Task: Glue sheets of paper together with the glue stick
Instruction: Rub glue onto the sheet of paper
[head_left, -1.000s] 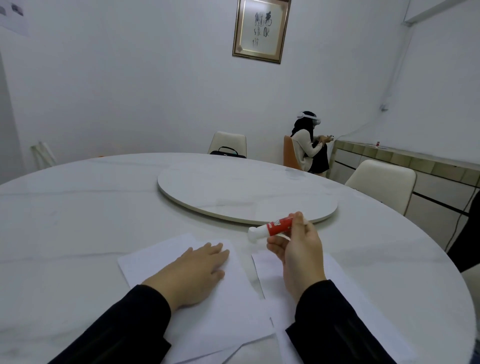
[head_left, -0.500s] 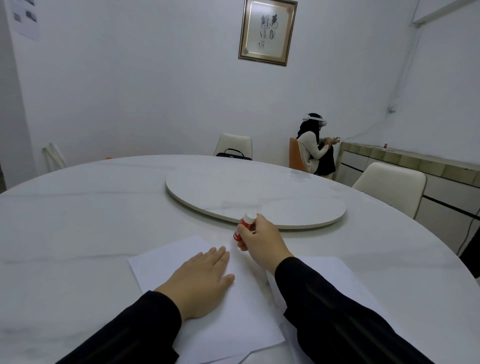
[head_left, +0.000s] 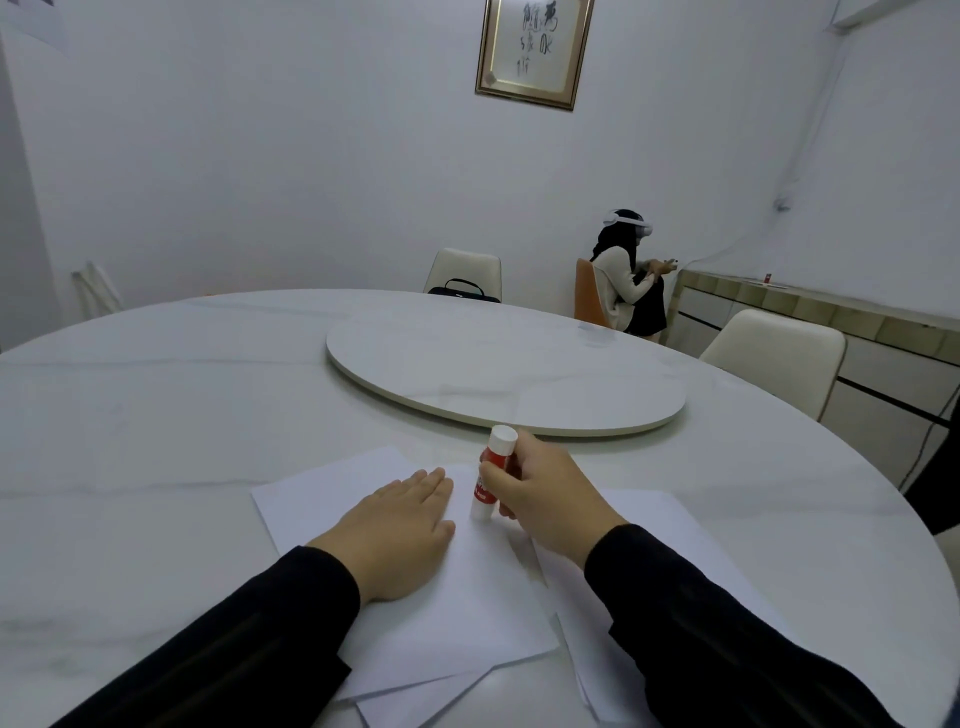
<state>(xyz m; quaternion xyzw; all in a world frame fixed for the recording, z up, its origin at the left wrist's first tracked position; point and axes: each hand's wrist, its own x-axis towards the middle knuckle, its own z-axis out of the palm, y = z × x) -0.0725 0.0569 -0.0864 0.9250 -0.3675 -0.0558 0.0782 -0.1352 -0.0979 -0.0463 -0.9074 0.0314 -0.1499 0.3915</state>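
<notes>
**On the near edge of the desk, glue stick meets paper**

On the near edge of the desk (head_left: 156, 415) we've got the right hand (head_left: 545, 499) wrapped around the red-and-white glue stick (head_left: 491, 478), fingers (head_left: 493, 480) curled tight on its barrel. The stick stands nearly upright, its lower end on or just above the top sheet of paper (head_left: 467, 597); we can't tell whether it touches. The white end points up. The left hand (head_left: 395, 530) lies flat beside it, fingers straight, pressing that sheet down. A second sheet (head_left: 675, 530) lies to the right, partly under the right forearm, and more paper edges peek out beneath the top sheet.

Here's what worries us. We can't see whether the lower end is uncapped; if it is capped, the stroke lays no glue at all. If the left hand eases off, we judge the stick's drag could slide or wrinkle the sheet. A stroke running past the paper's edge would smear the desk. And the right sleeve resting on the second sheet could shift it out of line.

Against half a second ago, the stick has come nearer and sits over the sheet rather than at its far edge. A second ago it was held up sideways in the air. The left hand has stayed put throughout.
</notes>
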